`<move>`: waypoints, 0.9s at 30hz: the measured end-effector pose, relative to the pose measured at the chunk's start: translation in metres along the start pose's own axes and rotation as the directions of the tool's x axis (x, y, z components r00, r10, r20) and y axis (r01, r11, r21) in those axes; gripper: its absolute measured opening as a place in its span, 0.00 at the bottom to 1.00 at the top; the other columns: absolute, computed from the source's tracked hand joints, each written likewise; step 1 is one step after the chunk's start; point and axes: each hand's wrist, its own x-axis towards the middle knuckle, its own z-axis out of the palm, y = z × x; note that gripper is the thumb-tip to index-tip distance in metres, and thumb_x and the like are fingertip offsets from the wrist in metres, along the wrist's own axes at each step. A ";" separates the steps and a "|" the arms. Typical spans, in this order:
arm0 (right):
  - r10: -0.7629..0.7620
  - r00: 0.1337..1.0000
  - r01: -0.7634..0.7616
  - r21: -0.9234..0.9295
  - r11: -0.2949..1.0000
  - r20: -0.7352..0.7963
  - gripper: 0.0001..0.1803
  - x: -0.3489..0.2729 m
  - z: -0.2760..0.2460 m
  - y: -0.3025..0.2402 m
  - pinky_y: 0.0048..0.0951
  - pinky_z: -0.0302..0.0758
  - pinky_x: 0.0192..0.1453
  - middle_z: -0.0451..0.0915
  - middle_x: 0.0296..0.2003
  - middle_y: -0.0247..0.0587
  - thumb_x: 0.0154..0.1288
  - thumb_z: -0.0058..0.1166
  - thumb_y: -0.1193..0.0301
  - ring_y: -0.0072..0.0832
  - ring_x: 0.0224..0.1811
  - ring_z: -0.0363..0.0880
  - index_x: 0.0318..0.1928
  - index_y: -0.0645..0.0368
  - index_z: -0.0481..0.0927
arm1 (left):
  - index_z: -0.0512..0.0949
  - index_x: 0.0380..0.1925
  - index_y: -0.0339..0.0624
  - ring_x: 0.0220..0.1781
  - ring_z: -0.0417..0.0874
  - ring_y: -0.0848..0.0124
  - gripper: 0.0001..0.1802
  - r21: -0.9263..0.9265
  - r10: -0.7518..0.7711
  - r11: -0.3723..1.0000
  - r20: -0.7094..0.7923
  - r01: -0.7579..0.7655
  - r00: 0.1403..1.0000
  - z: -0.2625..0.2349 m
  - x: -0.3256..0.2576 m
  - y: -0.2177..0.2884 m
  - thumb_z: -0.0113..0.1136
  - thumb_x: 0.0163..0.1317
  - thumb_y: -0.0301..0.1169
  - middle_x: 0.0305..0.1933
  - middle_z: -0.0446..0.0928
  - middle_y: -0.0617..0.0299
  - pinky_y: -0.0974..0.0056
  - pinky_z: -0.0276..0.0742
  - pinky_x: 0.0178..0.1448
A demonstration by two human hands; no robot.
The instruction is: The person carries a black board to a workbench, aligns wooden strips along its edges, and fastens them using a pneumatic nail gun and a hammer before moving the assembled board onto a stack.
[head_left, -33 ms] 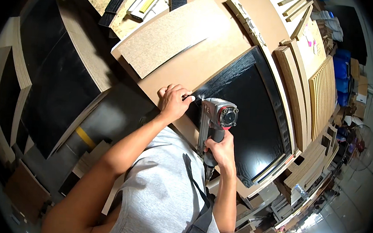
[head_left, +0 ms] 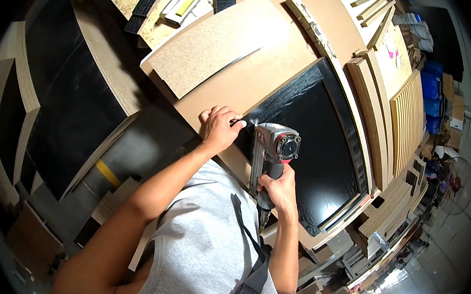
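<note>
Workshop floor (head_left: 142, 134), grey, left of your work. Black-faced panels (head_left: 77, 118) with pale timber edges, on your left, well apart. Tan board (head_left: 195, 102), beneath your work. Black panel (head_left: 329, 149) with dark border strip, lying on tan board. Particleboard sheet (head_left: 216, 40), beyond your left hand, same board. Slatted panel (head_left: 406, 122), pale, right. Nail gun (head_left: 274, 142), at black panel's left part, hiding some; nose near left thumb. Your right hand (head_left: 280, 188), wrapped round handle. Your left hand (head_left: 220, 128), fingers curled at panel's edge; cannot tell whether pinching.
</note>
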 end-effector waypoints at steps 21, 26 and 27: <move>-0.079 0.930 0.134 0.132 0.982 -0.359 0.16 -0.070 -0.109 0.081 0.28 0.76 0.28 0.79 0.25 0.39 0.49 0.55 0.86 0.26 0.21 0.79 0.42 0.67 0.75 | 0.76 0.58 0.43 0.63 0.71 0.57 0.41 0.303 0.121 0.947 -0.033 -0.106 0.992 0.021 -0.018 0.035 0.76 0.47 0.53 0.56 0.76 0.56 0.48 0.54 0.71; 0.012 0.788 0.214 0.292 0.932 -0.616 0.20 -0.118 -0.189 0.179 0.26 0.75 0.25 0.79 0.26 0.37 0.49 0.54 0.85 0.24 0.20 0.77 0.46 0.66 0.74 | 0.79 0.51 0.40 0.59 0.75 0.50 0.36 0.395 0.180 0.906 -0.031 -0.154 0.983 0.030 -0.014 0.023 0.77 0.47 0.51 0.51 0.79 0.50 0.44 0.63 0.65; 0.082 0.758 0.175 0.323 0.930 -0.647 0.19 -0.130 -0.206 0.202 0.27 0.75 0.24 0.79 0.25 0.39 0.49 0.54 0.85 0.26 0.19 0.77 0.45 0.67 0.73 | 0.79 0.49 0.38 0.57 0.76 0.49 0.36 0.392 0.190 0.906 -0.029 -0.163 0.981 0.030 -0.016 0.032 0.77 0.46 0.52 0.49 0.80 0.49 0.44 0.63 0.65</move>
